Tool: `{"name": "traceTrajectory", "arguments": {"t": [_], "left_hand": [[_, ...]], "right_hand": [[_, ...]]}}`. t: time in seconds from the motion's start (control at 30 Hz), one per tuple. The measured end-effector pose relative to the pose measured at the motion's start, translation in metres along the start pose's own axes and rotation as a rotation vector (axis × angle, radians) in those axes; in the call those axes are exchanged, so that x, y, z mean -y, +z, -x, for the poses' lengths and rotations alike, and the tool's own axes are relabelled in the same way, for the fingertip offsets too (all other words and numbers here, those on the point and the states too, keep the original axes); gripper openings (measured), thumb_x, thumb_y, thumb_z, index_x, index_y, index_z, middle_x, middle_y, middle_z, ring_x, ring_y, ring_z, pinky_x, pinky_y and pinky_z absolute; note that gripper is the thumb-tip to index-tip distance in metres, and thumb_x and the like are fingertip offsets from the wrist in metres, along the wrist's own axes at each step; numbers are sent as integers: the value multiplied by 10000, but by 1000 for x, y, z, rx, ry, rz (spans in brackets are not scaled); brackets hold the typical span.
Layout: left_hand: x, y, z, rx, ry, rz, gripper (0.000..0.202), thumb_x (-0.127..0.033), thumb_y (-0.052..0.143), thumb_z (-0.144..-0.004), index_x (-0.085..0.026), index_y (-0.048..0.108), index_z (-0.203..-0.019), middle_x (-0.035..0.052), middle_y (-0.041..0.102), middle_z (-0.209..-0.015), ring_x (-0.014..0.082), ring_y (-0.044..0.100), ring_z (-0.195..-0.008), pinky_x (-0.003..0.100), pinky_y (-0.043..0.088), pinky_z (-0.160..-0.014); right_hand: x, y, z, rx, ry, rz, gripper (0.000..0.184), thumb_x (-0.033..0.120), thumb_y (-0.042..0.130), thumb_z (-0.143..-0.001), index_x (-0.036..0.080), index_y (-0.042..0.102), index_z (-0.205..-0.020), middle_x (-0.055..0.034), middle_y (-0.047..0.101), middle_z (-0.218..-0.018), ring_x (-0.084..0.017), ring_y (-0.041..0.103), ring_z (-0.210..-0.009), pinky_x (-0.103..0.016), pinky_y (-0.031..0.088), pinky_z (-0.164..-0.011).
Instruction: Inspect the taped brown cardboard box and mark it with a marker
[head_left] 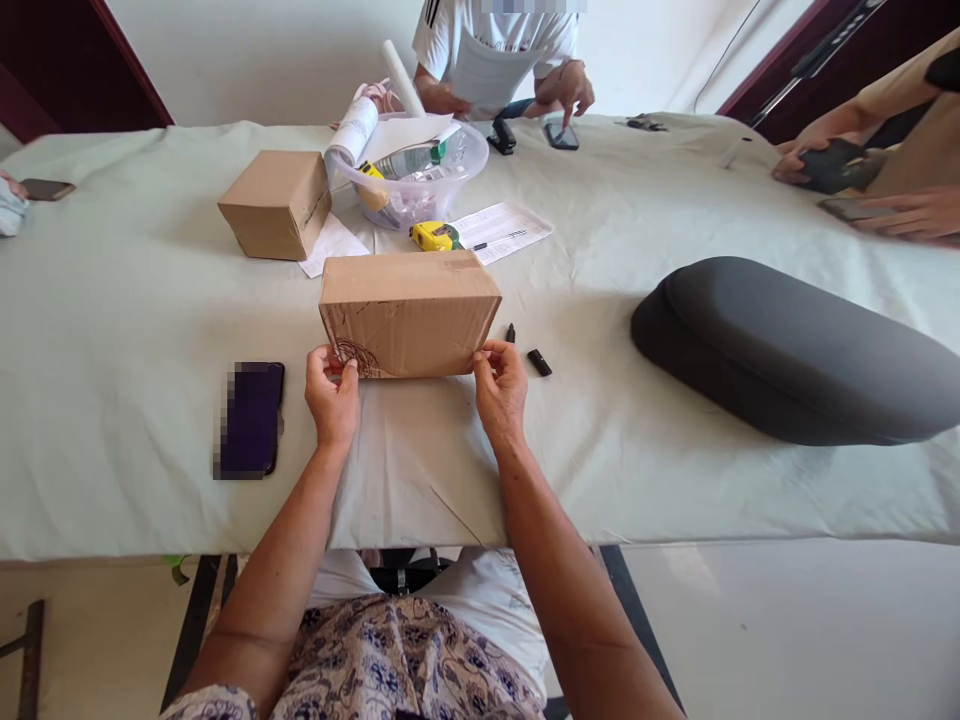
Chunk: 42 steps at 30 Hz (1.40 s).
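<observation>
Head view: the person's left grip (pixel 334 395) is pinching the near lower left corner of a brown carton (pixel 411 325), and the right grip (pixel 502 392) is pinching its near lower right corner. Both thumbs are pressing on the near face, where dark curved strokes are showing by the left thumb. The carton is sitting directly before the person, over the middle of the cloth-covered counter (pixel 600 480); whether its underside is touching the cloth is hard to tell from this angle.

A black marker (pixel 511 333) is lying just beyond the right grip, partly hidden, with a black cap (pixel 538 362) near it. A dark phone (pixel 255 420) is lying left of the left grip. Farther back, a 2nd box (pixel 274 200) is standing beside a translucent basin (pixel 474 165), and a yellow tape measure (pixel 433 236) is lying before the basin. A dark padded object (pixel 795 350) is occupying the right side. Across the counter, a co-worker (pixel 499 60) is holding paper and touching another phone (pixel 561 136).
</observation>
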<state>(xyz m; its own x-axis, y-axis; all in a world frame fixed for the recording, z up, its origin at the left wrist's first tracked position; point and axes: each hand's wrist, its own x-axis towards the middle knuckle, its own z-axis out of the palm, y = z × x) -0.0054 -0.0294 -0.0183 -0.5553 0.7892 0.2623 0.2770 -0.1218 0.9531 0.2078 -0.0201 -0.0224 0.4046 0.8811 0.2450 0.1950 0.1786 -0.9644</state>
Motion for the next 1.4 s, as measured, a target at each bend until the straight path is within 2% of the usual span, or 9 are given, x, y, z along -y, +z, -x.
{"name": "traceTrajectory", "arguments": {"t": [0.13,0.23,0.43,0.53,0.8,0.93,1.1,1.2,1.4], "left_hand": [[1,0,-1,-7,-69,87,362,-492,718,-769,-207,555,-920,3,605,-853,149,584,-767,281,465,-729],[0,0,-2,-44,-138,175,401,-531,728,-739,-206,537,-875,-2,572,-813,136,548,-728,249,438,-633],[-7,0,-3,-95,-186,282,406,-497,766,-680,-207,520,-820,-19,542,-748,112,518,-685,201,412,-554],[-8,0,-4,-87,-202,301,411,-494,773,-667,-211,520,-822,-22,532,-741,108,518,-677,199,433,-551],[-4,6,5,142,-305,299,469,-547,802,-662,-220,494,-795,-22,546,-751,121,568,-699,206,482,-563],[-6,6,6,147,-298,340,462,-573,792,-696,-221,507,-789,-28,549,-705,104,545,-635,193,421,-525],[-10,4,4,184,-361,433,492,-596,800,-672,-219,502,-770,-30,551,-705,87,501,-583,196,363,-488],[-12,2,2,211,-394,468,501,-585,815,-654,-224,489,-776,-36,544,-703,89,499,-580,198,351,-484],[-10,2,4,236,-338,358,447,-582,762,-741,-224,498,-797,-27,563,-726,109,535,-629,219,397,-537]], "right_hand": [[-3,0,0,-4,-76,-54,201,420,611,-875,235,622,-953,25,597,-810,-113,567,-726,-266,500,-677],[-5,0,0,20,-136,-88,227,400,620,-876,253,647,-1047,-2,621,-938,-130,605,-844,-293,515,-752],[-1,-3,2,120,-167,-117,346,282,601,-877,292,652,-1219,-45,640,-1129,-156,617,-1030,-307,523,-808],[1,-4,3,114,-195,-117,392,260,590,-867,299,635,-1254,-56,647,-1187,-166,626,-1075,-322,540,-839],[5,-5,4,-129,-350,-202,325,344,637,-890,310,628,-1213,-43,687,-1100,-195,668,-1081,-379,562,-892],[15,-8,11,-162,-520,-118,254,307,606,-925,322,635,-1177,-42,707,-1134,-218,678,-1096,-433,564,-907],[30,-10,20,-124,-790,-92,415,265,581,-926,363,568,-1329,-39,723,-1109,-247,656,-1144,-510,562,-959],[32,-11,20,-84,-817,-55,434,266,566,-933,358,546,-1356,-45,723,-1145,-253,658,-1154,-535,557,-976],[32,-14,16,-152,-777,-38,194,261,582,-943,326,654,-1111,-28,713,-1063,-233,689,-1032,-507,551,-938]]}}
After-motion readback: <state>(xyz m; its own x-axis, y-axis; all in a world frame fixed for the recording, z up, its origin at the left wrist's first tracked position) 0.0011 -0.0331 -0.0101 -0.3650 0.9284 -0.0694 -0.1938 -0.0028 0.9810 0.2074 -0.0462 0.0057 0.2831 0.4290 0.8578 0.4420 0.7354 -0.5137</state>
